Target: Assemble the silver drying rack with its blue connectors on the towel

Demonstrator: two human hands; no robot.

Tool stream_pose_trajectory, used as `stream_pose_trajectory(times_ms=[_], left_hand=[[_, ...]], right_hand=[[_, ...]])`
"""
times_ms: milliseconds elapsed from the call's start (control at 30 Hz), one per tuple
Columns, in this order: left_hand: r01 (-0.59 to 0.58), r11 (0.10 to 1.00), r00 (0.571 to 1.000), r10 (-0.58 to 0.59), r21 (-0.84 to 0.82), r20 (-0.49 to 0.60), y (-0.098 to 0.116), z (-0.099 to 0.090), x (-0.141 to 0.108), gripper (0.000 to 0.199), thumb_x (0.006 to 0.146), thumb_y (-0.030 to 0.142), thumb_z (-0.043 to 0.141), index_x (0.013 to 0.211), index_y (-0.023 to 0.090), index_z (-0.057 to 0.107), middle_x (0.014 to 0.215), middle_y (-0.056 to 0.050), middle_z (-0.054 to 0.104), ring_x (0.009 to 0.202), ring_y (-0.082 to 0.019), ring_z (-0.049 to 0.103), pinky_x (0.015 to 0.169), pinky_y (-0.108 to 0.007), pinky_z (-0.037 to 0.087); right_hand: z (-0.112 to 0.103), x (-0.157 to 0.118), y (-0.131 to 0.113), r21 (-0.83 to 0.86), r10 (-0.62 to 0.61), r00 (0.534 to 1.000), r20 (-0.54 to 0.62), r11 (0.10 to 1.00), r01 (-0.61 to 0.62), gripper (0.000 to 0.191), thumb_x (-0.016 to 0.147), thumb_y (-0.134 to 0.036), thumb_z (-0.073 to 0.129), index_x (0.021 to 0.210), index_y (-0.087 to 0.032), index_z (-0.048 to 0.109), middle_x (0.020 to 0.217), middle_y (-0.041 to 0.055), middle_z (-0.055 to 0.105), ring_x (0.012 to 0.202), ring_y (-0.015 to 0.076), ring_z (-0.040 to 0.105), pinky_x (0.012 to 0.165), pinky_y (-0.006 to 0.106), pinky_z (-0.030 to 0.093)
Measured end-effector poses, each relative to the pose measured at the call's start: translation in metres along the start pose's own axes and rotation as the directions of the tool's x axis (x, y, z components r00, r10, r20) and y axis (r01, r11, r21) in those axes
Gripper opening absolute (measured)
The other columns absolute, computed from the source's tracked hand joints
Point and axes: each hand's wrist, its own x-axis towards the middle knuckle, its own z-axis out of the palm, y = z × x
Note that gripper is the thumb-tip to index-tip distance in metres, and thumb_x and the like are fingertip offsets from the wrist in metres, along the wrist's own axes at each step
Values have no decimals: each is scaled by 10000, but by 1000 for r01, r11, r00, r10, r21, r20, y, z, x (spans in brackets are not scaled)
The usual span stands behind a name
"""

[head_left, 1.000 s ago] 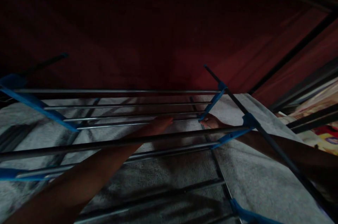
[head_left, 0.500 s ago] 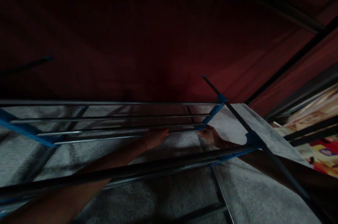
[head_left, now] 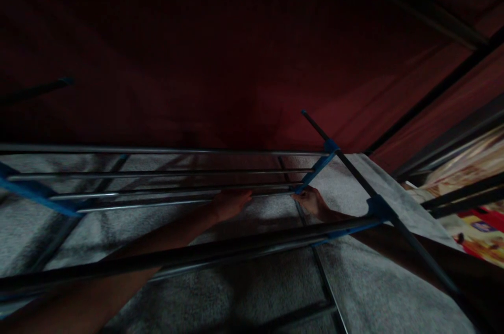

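A metal rack with dark upright poles and blue plastic brackets stands in front of me. My left hand (head_left: 232,204) is closed around the nearest metal rod (head_left: 145,204) of its far tier. Over at the right end of that rod, my right hand (head_left: 311,201) pinches it close to the lower tip of the blue bracket (head_left: 315,172). Its fingertips are small and dim. Both forearms reach under a thick dark rod (head_left: 189,254) of the nearer tier, which ends at another blue bracket (head_left: 380,209).
A dark red cloth wall (head_left: 236,71) rises behind the rack. Grey carpet-like fabric (head_left: 378,276) lies beneath. On the right are dark poles (head_left: 433,97) and a printed red and yellow package (head_left: 478,229). A blue-tipped pole (head_left: 35,91) sticks out at the left.
The rack's left end and the blue-tipped pole have shifted slightly left and up in view. Both hands keep their places on the rod.
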Motion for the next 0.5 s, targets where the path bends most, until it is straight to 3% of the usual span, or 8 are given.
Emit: stream_pose_trajectory(times_ms=[167, 500], left_hand=[[-15, 1000, 1000, 15, 14, -2, 1, -2, -1, 336, 999, 352, 345, 1184, 246, 605, 1153, -69, 707, 1036, -243, 675, 858, -326, 497], [9, 1000, 1000, -9, 4, -16, 2, -3, -2, 340, 1001, 371, 347, 1174, 245, 610, 1134, -72, 716, 1025, -243, 682, 859, -330, 500]], right_hand=[[-2, 0, -1, -35, -2, 1000, 15, 999, 3, 304, 740, -471, 646, 748, -167, 652, 612, 9, 606, 604, 176, 550, 575, 274, 412], [-4, -2, -4, -42, -25, 998, 54, 999, 27, 249, 748, -416, 624, 728, -172, 585, 578, -11, 523, 562, 149, 477, 533, 261, 355]])
